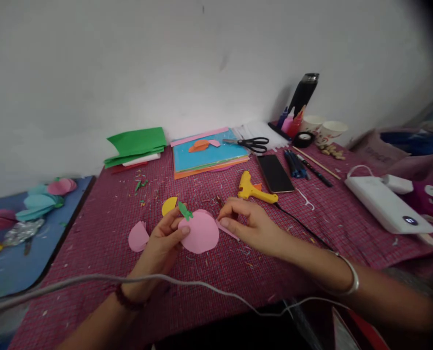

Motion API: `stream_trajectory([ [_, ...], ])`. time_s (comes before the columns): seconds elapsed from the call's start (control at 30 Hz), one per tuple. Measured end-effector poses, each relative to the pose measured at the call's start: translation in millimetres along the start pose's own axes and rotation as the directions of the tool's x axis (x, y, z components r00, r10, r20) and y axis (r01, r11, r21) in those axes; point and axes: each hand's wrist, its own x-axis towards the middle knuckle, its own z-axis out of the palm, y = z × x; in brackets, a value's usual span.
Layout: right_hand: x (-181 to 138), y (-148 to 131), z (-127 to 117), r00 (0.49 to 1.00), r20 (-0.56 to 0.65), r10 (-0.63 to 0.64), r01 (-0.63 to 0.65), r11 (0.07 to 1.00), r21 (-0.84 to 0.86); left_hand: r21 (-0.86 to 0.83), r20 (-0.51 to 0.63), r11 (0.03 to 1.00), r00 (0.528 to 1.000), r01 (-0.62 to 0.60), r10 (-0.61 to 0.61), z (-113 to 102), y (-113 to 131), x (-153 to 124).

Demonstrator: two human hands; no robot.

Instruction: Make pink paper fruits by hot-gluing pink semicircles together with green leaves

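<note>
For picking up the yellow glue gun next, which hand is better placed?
Probably the right hand: it is nearer the yellow glue gun, while the left hand holds the pink paper circle.

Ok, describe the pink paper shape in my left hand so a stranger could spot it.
Find the checked tablecloth, then your left hand above it. That hand holds the roundish pink paper shape. Unlike the folded pink paper nearby, it has a green cutout at its upper left.

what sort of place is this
Probably a papercraft worktable, whether at home or in a small workshop I can't tell. Coloured paper sheets, a yellow glue gun and black-handled scissors point to it.
</note>
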Motion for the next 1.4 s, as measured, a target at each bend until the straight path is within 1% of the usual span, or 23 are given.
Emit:
stream_trajectory([
  [0.07, 0, -2, 3, 1.000, 0.014, 0.018, -0.018, 0.999, -0.038, 0.028, -0.031, 0.998, 0.998, -0.060, 0.061, 4, -1, 1],
  [0.17, 2, -1, 6, 1.000, 0.004, 0.016, -0.015, 0.987, -0.159, 0.080, -0.055, 0.985, 0.986, -0.153, 0.157, 8, -5, 2],
  [0.27, 4, 0, 8, 0.999, 0.010, -0.035, 0.037, 0.966, -0.257, 0.123, -0.017, 0.964, 0.971, -0.234, 0.238, 12, -8, 3],
  [0.33, 6, 3, 9, 0.999, -0.001, -0.034, 0.033, 0.971, -0.238, 0.105, 0.034, 0.960, 0.965, -0.261, 0.259, 14, -9, 4],
  [0.37, 7, 4, 9, 1.000, -0.010, -0.004, 0.002, 0.984, -0.180, 0.075, 0.059, 0.961, 0.963, -0.267, 0.263, 15, -9, 4],
  [0.4, 8, 7, 10, 0.999, -0.014, 0.044, -0.045, 0.996, -0.082, 0.042, 0.086, 0.963, 0.961, -0.266, 0.261, 15, -8, 4],
  [0.43, 9, 9, 11, 0.995, -0.005, 0.104, -0.104, 0.993, 0.050, 0.014, 0.110, 0.966, 0.960, -0.259, 0.256, 16, -8, 4],
  [0.47, 10, 13, 12, 0.985, 0.018, 0.173, -0.173, 0.964, 0.199, -0.003, 0.134, 0.969, 0.960, -0.246, 0.245, 16, -7, 4],
  [0.5, 11, 16, 13, 0.969, 0.054, 0.240, -0.244, 0.907, 0.344, -0.006, 0.156, 0.974, 0.962, -0.228, 0.226, 16, -7, 5],
  [0.53, 12, 20, 14, 0.951, 0.095, 0.296, -0.305, 0.831, 0.466, -0.002, 0.176, 0.977, 0.962, -0.214, 0.211, 15, -7, 5],
  [0.57, 12, 24, 16, 0.931, 0.136, 0.339, -0.355, 0.750, 0.558, 0.001, 0.192, 0.979, 0.961, -0.205, 0.201, 14, -7, 6],
  [0.63, 11, 32, 20, 0.898, 0.208, 0.387, -0.420, 0.620, 0.662, -0.001, 0.201, 0.977, 0.957, -0.213, 0.209, 12, -8, 7],
  [0.67, 11, 34, 21, 0.890, 0.234, 0.393, -0.436, 0.579, 0.688, 0.003, 0.194, 0.974, 0.955, -0.228, 0.223, 11, -8, 8],
  [0.73, 10, 38, 24, 0.881, 0.261, 0.395, -0.453, 0.542, 0.708, 0.033, 0.159, 0.962, 0.951, -0.272, 0.264, 7, -7, 9],
  [0.8, 10, 39, 26, 0.877, 0.258, 0.406, -0.460, 0.550, 0.697, 0.117, 0.102, 0.938, 0.944, -0.326, 0.315, 4, -5, 9],
  [0.87, 11, 38, 27, 0.871, 0.246, 0.424, -0.470, 0.581, 0.665, 0.230, 0.056, 0.901, 0.929, -0.368, 0.366, 0, -3, 9],
  [0.93, 11, 36, 27, 0.868, 0.234, 0.439, -0.482, 0.625, 0.614, 0.289, 0.055, 0.883, 0.927, -0.370, 0.370, -2, -3, 8],
  [1.0, 10, 35, 27, 0.874, 0.222, 0.432, -0.478, 0.686, 0.549, 0.258, 0.097, 0.907, 0.943, -0.332, 0.318, -2, -6, 9],
  [1.1, 7, 35, 27, 0.907, 0.193, 0.374, -0.421, 0.806, 0.417, 0.154, 0.169, 0.954, 0.958, -0.258, 0.232, -2, -14, 10],
  [1.17, 5, 35, 28, 0.927, 0.173, 0.333, -0.373, 0.872, 0.317, 0.133, 0.224, 0.963, 0.954, -0.233, 0.200, -1, -19, 10],
  [1.23, 3, 34, 28, 0.938, 0.161, 0.306, -0.338, 0.909, 0.242, 0.148, 0.271, 0.964, 0.946, -0.223, 0.178, -1, -22, 8],
  [1.3, 2, 33, 28, 0.942, 0.163, 0.293, -0.322, 0.926, 0.195, 0.160, 0.263, 0.965, 0.951, -0.207, 0.161, 0, -22, 7],
  [1.4, 3, 31, 26, 0.944, 0.159, 0.289, -0.314, 0.934, 0.169, 0.141, 0.207, 0.979, 0.971, -0.149, 0.118, 2, -20, 4],
])
